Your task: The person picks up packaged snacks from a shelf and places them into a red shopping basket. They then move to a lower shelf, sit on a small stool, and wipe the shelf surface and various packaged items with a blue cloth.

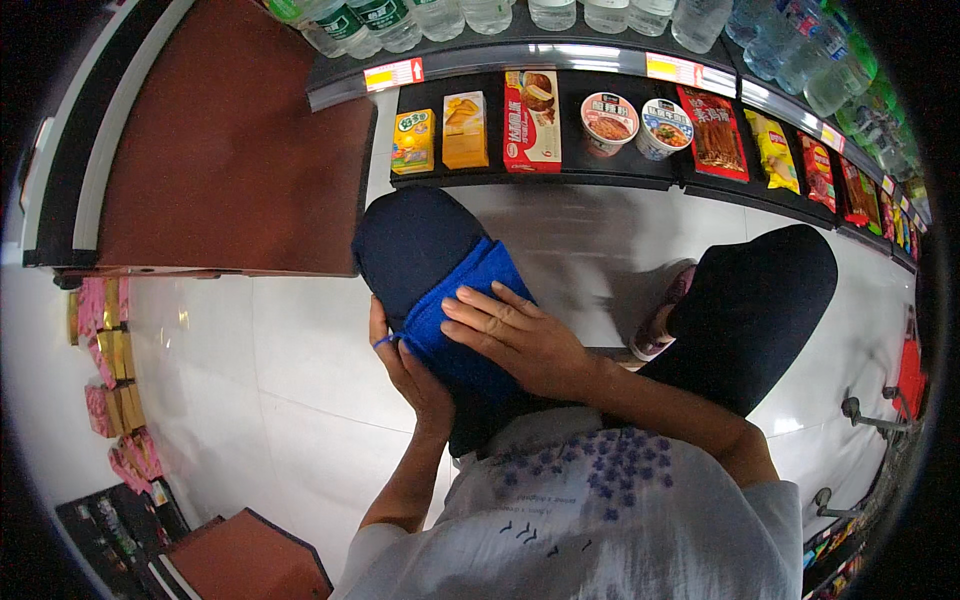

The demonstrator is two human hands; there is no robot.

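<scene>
A blue cloth (465, 322) lies over the thigh of my dark-trousered leg, near the raised knee. On top of the cloth my right hand (517, 337) rests flat, its fingers slightly apart and pointing left. My left hand (409, 367) is at the cloth's left edge, against the side of the leg; a thin blue loop crosses one finger. Whether its fingers pinch the cloth or the loop cannot be made out. My other knee (780, 285) is bent out to the right, with a shoe (667, 307) on the floor beside it.
Ahead, a black shelf (615, 172) holds boxed snacks, two instant noodle cups (630, 124) and snack bags, below a shelf of water bottles (551, 11). A brown panel (232, 150) stands left. Pink and gold packages (112, 360) line the far left. Metal hooks (862, 416) project at right.
</scene>
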